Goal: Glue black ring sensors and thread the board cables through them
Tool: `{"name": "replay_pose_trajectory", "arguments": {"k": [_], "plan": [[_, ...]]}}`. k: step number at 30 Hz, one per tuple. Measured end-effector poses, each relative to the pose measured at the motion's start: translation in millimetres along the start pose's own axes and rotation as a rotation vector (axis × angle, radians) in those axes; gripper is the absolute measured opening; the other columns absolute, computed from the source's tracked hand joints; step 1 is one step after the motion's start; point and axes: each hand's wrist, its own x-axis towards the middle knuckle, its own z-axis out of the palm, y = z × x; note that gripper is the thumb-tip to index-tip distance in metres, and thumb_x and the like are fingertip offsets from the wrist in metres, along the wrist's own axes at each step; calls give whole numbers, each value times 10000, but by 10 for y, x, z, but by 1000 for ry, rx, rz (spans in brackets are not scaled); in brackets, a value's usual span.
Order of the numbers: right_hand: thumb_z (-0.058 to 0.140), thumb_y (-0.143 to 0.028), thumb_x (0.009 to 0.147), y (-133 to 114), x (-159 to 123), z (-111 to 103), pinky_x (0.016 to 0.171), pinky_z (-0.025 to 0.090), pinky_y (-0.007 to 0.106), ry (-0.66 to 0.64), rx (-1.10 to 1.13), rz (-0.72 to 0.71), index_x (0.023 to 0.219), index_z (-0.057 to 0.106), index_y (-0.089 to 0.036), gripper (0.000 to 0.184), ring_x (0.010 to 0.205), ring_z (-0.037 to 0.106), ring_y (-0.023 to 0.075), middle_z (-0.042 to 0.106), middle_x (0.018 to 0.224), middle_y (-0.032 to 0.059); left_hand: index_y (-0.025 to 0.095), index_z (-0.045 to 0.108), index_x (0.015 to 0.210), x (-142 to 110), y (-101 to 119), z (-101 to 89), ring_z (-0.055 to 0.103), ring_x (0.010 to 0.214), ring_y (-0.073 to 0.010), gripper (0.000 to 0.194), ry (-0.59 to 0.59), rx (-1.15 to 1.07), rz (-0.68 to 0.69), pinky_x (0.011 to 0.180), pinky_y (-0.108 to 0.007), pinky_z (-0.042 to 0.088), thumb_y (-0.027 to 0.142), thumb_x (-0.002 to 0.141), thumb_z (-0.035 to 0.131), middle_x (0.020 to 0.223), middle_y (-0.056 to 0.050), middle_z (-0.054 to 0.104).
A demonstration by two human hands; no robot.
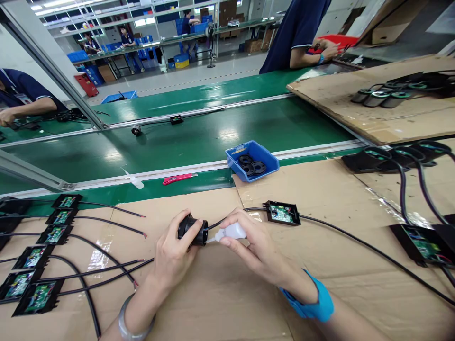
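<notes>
My left hand (174, 248) is wrapped round a black cylindrical housing (203, 232), tilted so its open end faces right. In my right hand (250, 239) is a small white squeeze bottle (234, 230), its thin nozzle pointing left at the rim of the housing. Whether the nozzle touches the rim I cannot tell. A black cable (216, 222) runs from the housing behind the bottle to a small black box with a green circuit board (283, 212), which lies open on the cardboard to the right of my hands.
Several open boxes with circuit boards (61, 217) and loose cable ends lie at the left. A blue bin (272, 163) holds black rings. Near it lies a red utility knife (177, 179). Beyond runs a green conveyor (213, 135). Co-workers (296, 33) work across it and at the left.
</notes>
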Motion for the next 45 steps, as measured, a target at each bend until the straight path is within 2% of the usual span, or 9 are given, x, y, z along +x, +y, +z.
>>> {"name": "replay_pose_trajectory", "arguments": {"k": [3, 6, 8, 12, 18, 31, 39, 42, 45], "plan": [[576, -319, 954, 6, -20, -4, 595, 473, 269, 95, 160, 148, 1002, 588, -230, 102, 670, 581, 142, 604, 869, 25, 265, 616, 1176, 15, 22, -5, 651, 1100, -250, 402, -29, -154, -95, 833, -327, 581, 88, 815, 595, 1289, -118, 566], [583, -385, 953, 23, -48, 21, 519, 449, 251, 225, 366, 279, 994, 580, -234, 156, 564, 548, 120, 582, 758, -9, 237, 613, 1139, 53, 76, -3, 617, 1127, -256, 418, -98, -463, -308, 916, -362, 540, 122, 743, 684, 1234, -100, 575], [576, -383, 960, 30, -73, 45, 520, 455, 245, 288, 433, 283, 1002, 567, -246, 143, 548, 550, 114, 569, 724, -27, 208, 605, 1094, 74, 119, 8, 612, 1102, -263, 434, -182, -731, -470, 933, -376, 515, 177, 689, 760, 1154, -89, 606], [575, -305, 960, 32, -123, 77, 602, 496, 263, 300, 249, 131, 1045, 575, -261, 96, 679, 604, 131, 589, 892, 13, 180, 561, 1050, 71, 190, 38, 611, 947, -212, 499, -371, -1203, -740, 843, -316, 488, 294, 653, 841, 1010, -52, 642], [580, -224, 944, -38, -84, 94, 682, 533, 284, 213, -72, -160, 1076, 551, -227, 135, 817, 626, 180, 622, 890, 49, 174, 557, 984, 59, 256, 44, 542, 845, -146, 511, -395, -1481, -908, 740, -241, 421, 275, 610, 891, 896, 5, 598], [556, -176, 946, -8, -67, 161, 696, 556, 294, 134, -176, -267, 1125, 509, -210, 188, 839, 632, 197, 634, 892, 67, 159, 565, 941, 40, 298, 60, 516, 786, -102, 520, -366, -1652, -1011, 680, -196, 411, 208, 563, 919, 833, 33, 585], [549, -201, 951, -69, -87, 155, 698, 540, 268, 115, -33, -165, 1093, 529, -221, 144, 841, 624, 172, 624, 903, 50, 176, 550, 948, 54, 317, 53, 523, 757, -116, 546, -383, -1663, -1006, 615, -206, 417, 242, 556, 923, 845, 27, 584], [579, -221, 940, -53, -76, 99, 687, 526, 264, 193, 2, -132, 1046, 568, -228, 107, 809, 615, 162, 617, 871, 35, 176, 552, 957, 52, 294, 54, 539, 816, -132, 555, -383, -1612, -991, 675, -217, 427, 251, 550, 922, 894, 11, 596], [625, -256, 916, 25, -56, 14, 650, 516, 275, 405, 57, -40, 1009, 615, -238, 96, 783, 614, 165, 617, 892, 39, 175, 550, 986, 51, 249, 66, 558, 893, -157, 549, -382, -1522, -936, 775, -243, 438, 257, 569, 899, 945, -8, 605]]}}
